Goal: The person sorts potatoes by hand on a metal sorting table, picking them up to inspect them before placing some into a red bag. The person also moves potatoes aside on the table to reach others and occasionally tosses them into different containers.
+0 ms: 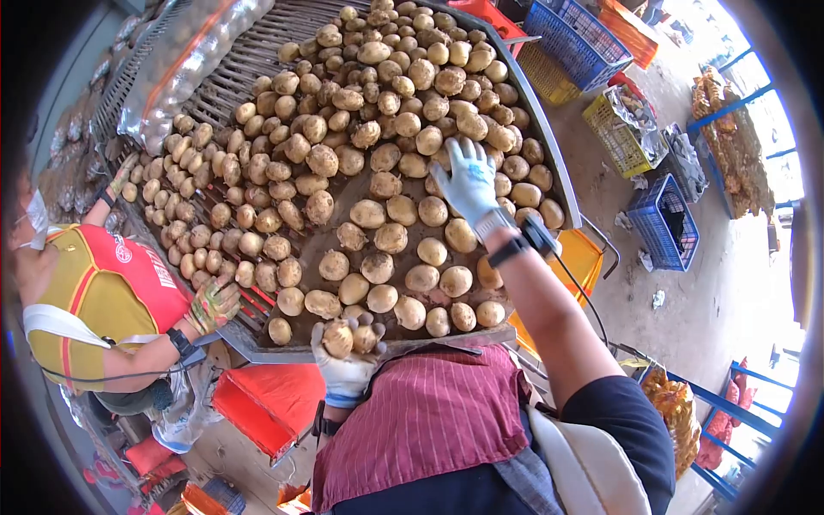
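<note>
Many round, soil-marked potatoes (378, 267) lie spread over a wide metal sorting table (558, 163). My left hand (342, 360), in a white glove with dark fingertips, is at the table's near edge, its fingers curled round a couple of potatoes (337, 340). Reaching over the right side of the pile, my right hand (469, 182), in a pale blue glove, rests on or just above the potatoes with its fingers spread. Nothing shows in its grip, though the palm is hidden.
A co-worker (103, 300) at the left reaches both hands to the potatoes on the slatted part. A filled net bag (184, 69) lies at the upper left. Blue crates (665, 223), a yellow crate (627, 133) and an orange-red container (268, 399) stand around the table.
</note>
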Tool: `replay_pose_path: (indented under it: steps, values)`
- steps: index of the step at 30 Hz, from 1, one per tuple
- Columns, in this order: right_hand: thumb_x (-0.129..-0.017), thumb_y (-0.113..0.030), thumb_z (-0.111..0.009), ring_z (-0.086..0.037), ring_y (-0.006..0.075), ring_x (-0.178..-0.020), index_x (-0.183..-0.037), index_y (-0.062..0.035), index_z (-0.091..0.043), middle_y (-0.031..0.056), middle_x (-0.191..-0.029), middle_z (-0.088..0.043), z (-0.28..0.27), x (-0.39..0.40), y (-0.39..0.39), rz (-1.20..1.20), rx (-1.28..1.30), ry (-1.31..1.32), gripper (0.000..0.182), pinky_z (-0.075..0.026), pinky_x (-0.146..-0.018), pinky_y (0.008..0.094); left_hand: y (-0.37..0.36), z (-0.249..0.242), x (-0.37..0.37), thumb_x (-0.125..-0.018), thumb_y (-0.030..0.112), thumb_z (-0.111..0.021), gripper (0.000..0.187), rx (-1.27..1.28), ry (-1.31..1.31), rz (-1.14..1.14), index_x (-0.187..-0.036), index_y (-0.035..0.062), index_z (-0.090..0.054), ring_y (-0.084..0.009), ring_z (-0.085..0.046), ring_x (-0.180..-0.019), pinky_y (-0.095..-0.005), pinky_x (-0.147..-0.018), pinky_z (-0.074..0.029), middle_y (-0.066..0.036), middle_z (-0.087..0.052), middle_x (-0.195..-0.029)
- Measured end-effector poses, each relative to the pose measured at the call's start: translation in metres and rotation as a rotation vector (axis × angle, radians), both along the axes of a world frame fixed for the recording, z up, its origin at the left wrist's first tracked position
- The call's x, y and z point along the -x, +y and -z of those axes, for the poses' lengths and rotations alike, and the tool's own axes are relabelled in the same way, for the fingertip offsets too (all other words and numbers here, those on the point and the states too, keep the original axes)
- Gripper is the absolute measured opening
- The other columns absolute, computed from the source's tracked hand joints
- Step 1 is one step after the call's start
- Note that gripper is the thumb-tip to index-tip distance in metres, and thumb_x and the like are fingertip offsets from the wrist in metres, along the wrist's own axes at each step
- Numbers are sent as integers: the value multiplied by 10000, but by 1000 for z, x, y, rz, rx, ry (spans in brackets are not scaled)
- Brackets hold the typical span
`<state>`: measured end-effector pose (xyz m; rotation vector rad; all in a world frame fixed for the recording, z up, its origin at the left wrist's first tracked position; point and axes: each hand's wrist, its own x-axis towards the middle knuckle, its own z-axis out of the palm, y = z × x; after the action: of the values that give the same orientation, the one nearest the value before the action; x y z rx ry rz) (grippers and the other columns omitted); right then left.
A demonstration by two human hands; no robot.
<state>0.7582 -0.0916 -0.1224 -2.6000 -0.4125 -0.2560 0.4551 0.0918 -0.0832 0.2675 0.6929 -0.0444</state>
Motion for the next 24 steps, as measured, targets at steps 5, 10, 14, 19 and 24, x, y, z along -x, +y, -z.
replay_pose_path:
  steps: [5,10,14,19,24]
  values:
    - [-834,-473,-647,-288,449,-1374,-1423,0,-385,215,-1445,-375,-1,40,46,-119,165,20,800,-220,-1088,679,0,-21,-2,-845,692,-505,593,-211,220,-153,-977,128,-630,-305,-578,-956,-447,-702,-470,-62,-634,-970]
    - [-752,-325,-726,-364,419,-1342,-1310,-46,-522,180,-1442,-409,0,147,-11,-513,26,116,656,-309,-1071,608,11,-11,-4,-847,705,-514,592,-85,85,-85,-958,133,-619,-286,-586,-868,-445,-693,-480,-51,-606,-864]
    - [-710,-191,-734,-493,376,-1188,-1055,-83,-626,143,-1344,-490,-2,149,-78,-542,-36,30,377,-421,-954,507,21,-8,-3,-847,716,-507,600,-65,84,-49,-958,139,-627,-290,-599,-864,-456,-705,-504,-50,-629,-847]
    - [-799,-193,-670,-580,324,-962,-1002,-101,-625,127,-1008,-616,-28,81,-26,-165,-81,-24,228,-429,-853,487,19,-5,-3,-845,726,-503,629,-90,89,-34,-1003,127,-611,-287,-609,-835,-464,-715,-508,-53,-633,-848]
    - [-796,-182,-639,-594,361,-930,-1260,-111,-532,170,-1030,-604,4,52,77,-293,203,136,481,-461,-839,461,14,-9,-11,-852,723,-488,652,-147,12,9,-1042,108,-593,-238,-594,-822,-447,-708,-506,-54,-614,-868]
